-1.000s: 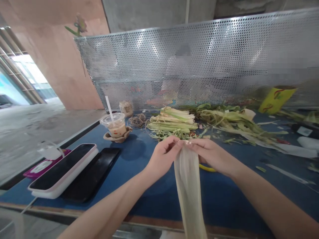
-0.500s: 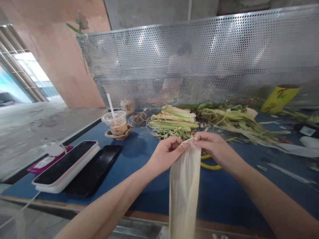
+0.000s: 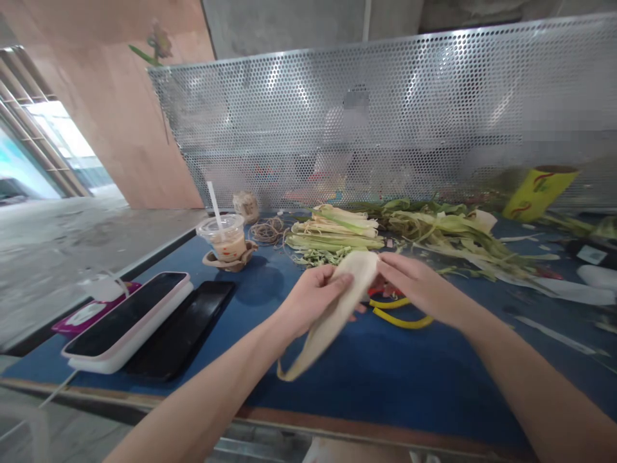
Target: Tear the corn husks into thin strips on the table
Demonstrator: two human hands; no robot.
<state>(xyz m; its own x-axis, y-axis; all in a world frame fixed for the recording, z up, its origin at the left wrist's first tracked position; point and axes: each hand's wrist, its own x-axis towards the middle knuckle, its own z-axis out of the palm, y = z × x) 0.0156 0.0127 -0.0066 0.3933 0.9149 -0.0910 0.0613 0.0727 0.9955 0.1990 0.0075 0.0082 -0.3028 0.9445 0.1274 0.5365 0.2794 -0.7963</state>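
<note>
A pale corn husk leaf (image 3: pixel 337 308) is held over the blue table (image 3: pixel 414 379), slanting down to the left with its tip curled near the front edge. My left hand (image 3: pixel 311 299) is closed round its upper part. My right hand (image 3: pixel 414 286) touches the leaf's top end with its fingers closed on it. Under my right hand lie yellow-handled scissors (image 3: pixel 400 318). Beyond my hands sits a neat stack of green husks (image 3: pixel 335 235).
A heap of loose husks (image 3: pixel 453 235) spreads to the right. On the left are a phone in a white case (image 3: pixel 128 318), a black tablet (image 3: pixel 183 334), a plastic drink cup with straw (image 3: pixel 224 241) and twine (image 3: pixel 267 230). A perforated metal screen (image 3: pixel 385 116) backs the table; a yellow bag (image 3: pixel 537 191) stands far right.
The husk hung straight down from both hands before. Now it is swung up and to the left, lying along my left hand, and the scissors show beneath.
</note>
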